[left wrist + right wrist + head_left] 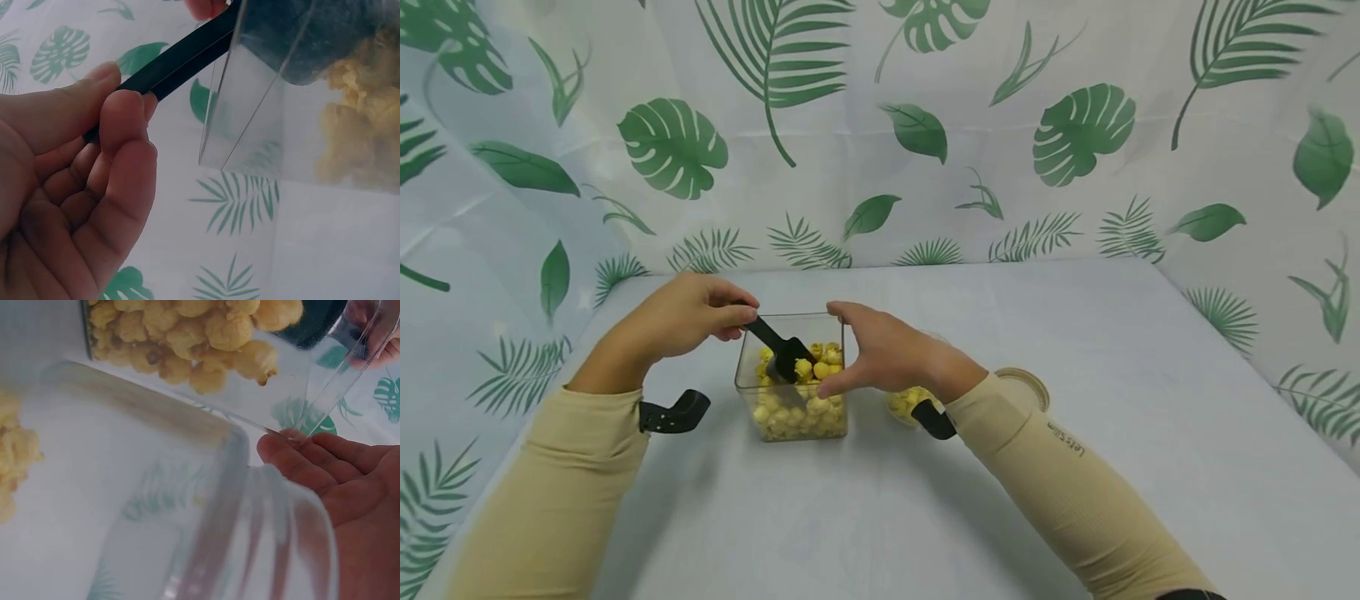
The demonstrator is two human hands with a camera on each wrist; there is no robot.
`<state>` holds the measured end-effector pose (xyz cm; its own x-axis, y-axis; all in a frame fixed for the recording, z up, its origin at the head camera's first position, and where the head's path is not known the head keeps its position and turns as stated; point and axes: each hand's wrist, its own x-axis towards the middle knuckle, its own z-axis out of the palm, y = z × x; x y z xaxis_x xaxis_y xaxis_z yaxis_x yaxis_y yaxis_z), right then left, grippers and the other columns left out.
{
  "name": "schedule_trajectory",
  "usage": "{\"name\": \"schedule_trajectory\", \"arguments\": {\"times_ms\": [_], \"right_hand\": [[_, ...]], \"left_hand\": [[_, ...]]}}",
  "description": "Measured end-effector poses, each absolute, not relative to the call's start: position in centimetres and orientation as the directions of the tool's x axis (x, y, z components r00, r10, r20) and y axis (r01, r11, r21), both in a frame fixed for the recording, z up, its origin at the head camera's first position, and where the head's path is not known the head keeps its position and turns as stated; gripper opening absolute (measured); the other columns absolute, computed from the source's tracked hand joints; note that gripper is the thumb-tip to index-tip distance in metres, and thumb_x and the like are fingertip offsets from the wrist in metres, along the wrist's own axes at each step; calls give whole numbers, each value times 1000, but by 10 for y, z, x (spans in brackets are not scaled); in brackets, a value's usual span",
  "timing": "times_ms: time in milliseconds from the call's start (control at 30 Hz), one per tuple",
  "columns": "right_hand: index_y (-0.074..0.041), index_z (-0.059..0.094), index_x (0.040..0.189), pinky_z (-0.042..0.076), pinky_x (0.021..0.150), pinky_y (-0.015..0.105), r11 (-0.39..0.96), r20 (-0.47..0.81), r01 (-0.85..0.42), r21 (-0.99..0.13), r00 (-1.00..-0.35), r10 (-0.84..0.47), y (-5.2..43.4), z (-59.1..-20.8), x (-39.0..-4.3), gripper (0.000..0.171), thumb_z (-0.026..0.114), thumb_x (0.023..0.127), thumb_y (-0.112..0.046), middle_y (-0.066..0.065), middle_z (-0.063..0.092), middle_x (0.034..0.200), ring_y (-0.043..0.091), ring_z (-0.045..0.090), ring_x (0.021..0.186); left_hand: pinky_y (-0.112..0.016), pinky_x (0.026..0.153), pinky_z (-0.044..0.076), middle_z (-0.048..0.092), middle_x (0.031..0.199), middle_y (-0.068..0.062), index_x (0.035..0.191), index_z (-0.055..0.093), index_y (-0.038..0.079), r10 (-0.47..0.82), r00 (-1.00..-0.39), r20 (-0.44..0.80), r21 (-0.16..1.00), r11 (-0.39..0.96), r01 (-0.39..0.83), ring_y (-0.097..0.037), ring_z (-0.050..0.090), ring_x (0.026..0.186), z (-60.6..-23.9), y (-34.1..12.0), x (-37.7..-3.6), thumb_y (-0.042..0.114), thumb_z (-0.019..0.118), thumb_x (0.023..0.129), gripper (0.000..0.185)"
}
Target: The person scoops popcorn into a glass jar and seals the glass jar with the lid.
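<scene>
My left hand (688,315) pinches the handle of the black scoop (778,348), whose blade sits down in the popcorn (820,363) inside the clear square container (792,379). My right hand (883,350), fingers relaxed, steadies the container's right wall (a second clear jar (250,512) sits just beside it). Both stand on the white table (1075,333).

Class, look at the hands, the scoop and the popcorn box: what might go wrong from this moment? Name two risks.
1. The left hand pinches only the end of the black scoop, so a loaded scoop could tip and spill popcorn.
2. The right hand merely touches the clear box with straight fingers; digging might slide or tilt it toward the jar beside it.
</scene>
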<state>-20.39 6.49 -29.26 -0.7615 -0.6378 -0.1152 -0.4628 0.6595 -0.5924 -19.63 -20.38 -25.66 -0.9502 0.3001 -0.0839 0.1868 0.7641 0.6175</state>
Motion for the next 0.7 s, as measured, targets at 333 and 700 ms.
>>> {"name": "schedule_trajectory", "arguments": {"times_ms": [333,700], "right_hand": [[-9,21,159,31,115,44,657,-130,-436,-615,-766,-630,63,-295,-204,110,85,79,-47,9,31,160,25,32,144],[-9,20,160,32,114,44,648,-124,-434,-626,-765,-632,63,-294,-205,111,85,78,-48,8,30,160,25,32,145]], "left_hand": [[-41,76,54,72,91,-2,122,70,5,328,-943,-64,604,764,225,-20,69,89,-261,-191,-190,23,67,99,29],[-37,78,55,70,94,-11,122,68,1,312,-938,-148,715,689,117,-26,65,86,-272,-194,-195,24,62,102,30]]}}
